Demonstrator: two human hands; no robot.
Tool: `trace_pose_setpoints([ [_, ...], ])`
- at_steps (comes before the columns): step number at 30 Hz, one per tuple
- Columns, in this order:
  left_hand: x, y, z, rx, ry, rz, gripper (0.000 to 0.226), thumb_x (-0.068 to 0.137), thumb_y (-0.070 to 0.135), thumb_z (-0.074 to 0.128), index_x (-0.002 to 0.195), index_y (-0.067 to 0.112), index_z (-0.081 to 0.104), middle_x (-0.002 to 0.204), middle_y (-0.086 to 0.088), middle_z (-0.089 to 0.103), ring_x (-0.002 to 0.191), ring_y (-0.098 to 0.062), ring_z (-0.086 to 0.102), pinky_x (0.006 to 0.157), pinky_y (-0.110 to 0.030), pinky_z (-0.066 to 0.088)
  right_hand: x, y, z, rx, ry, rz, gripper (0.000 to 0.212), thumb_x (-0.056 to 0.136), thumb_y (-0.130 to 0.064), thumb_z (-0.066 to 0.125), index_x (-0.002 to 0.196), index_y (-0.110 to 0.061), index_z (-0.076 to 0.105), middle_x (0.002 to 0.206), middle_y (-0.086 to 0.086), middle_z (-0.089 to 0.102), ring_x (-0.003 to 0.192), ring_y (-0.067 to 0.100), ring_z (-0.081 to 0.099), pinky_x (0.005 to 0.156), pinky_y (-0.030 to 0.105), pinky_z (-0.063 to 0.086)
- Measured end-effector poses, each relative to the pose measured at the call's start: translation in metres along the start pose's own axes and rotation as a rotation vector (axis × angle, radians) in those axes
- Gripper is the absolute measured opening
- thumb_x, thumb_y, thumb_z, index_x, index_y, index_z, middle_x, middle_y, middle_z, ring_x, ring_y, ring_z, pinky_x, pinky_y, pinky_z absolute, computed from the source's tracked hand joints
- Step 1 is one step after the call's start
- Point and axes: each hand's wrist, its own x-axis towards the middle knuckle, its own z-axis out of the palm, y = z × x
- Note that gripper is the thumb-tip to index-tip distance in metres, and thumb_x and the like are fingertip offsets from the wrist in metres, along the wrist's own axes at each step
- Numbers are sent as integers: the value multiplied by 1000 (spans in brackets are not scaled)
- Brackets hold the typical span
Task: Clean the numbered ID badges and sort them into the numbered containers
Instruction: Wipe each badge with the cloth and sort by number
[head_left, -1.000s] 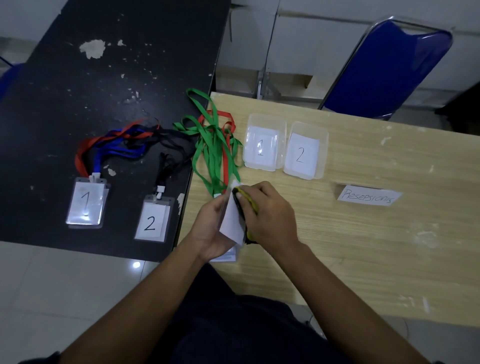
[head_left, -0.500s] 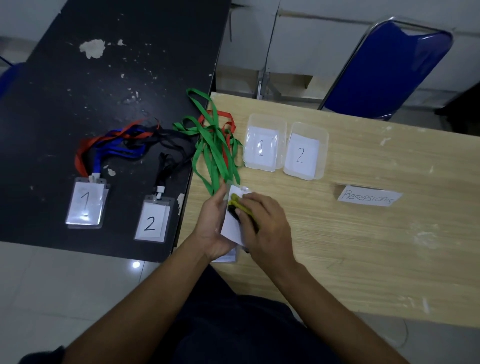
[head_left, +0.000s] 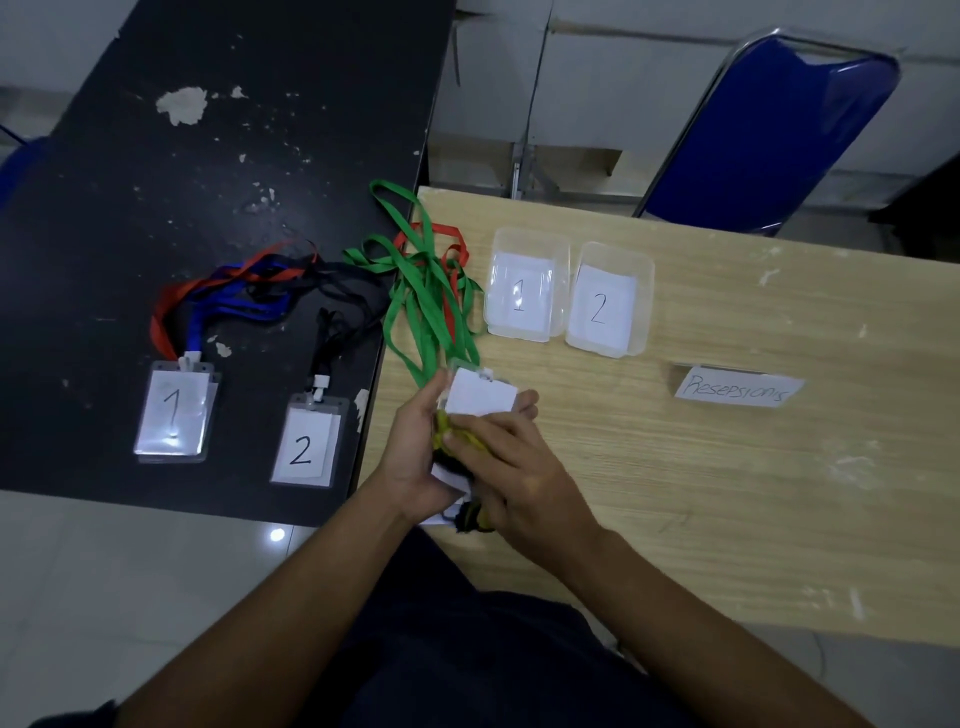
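My left hand (head_left: 415, 457) holds a white ID badge (head_left: 480, 397) on a green lanyard (head_left: 431, 306) over the near left corner of the wooden table (head_left: 727, 493); the badge's number is hidden. My right hand (head_left: 524, 483) presses a yellow and black cloth (head_left: 457, 441) against the badge's lower part. On the black table (head_left: 208, 182) lie a badge marked 1 (head_left: 174, 410) with blue and red lanyards and a badge marked 2 (head_left: 306, 444) with a black lanyard. Two clear containers stand side by side on the wooden table, marked 1 (head_left: 524, 291) and 2 (head_left: 608, 301).
A paper name card reading "Resepsionis" (head_left: 735, 389) lies right of the containers. A blue chair (head_left: 774, 135) stands behind the wooden table's far edge. A red lanyard (head_left: 452, 244) is tangled under the green one. Tiled floor shows at the lower left.
The badge has turned from on edge to lie flatter, its white face up. My right hand with the cloth has slid down the badge toward me.
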Motion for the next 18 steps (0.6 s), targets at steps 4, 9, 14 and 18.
trace_pose_setpoints([
  [4, 1, -9, 4, 31, 41, 14, 52, 99, 49, 47, 135, 13, 55, 103, -5, 69, 94, -22, 67, 76, -32, 55, 22, 14, -8, -133, 81, 231, 31, 87, 3, 62, 118, 2, 68, 123, 16, 65, 97, 37, 55, 86, 45, 51],
  [9, 0, 2, -1, 20, 53, 25, 58, 98, 53, 44, 134, 10, 60, 123, -7, 67, 113, -22, 65, 99, -35, 50, 30, -4, 6, -43, 110, 202, 25, 87, -1, 65, 110, 6, 70, 99, 21, 68, 91, 24, 51, 75, 50, 51],
  [14, 1, -5, -3, 6, 70, -6, 60, 100, 56, 41, 129, 8, 63, 119, -10, 70, 110, -25, 67, 89, -35, 56, 17, 1, 2, 26, 81, 230, 24, 88, -4, 68, 111, 2, 71, 98, 21, 62, 90, 37, 58, 77, 43, 51],
  [18, 4, -11, 5, -43, 65, 5, 47, 100, 50, 45, 120, 13, 66, 106, -7, 72, 100, -24, 70, 84, -35, 57, 31, 11, 3, 34, 178, 416, 22, 92, -15, 66, 110, -4, 73, 97, 16, 60, 93, 29, 55, 78, 35, 47],
])
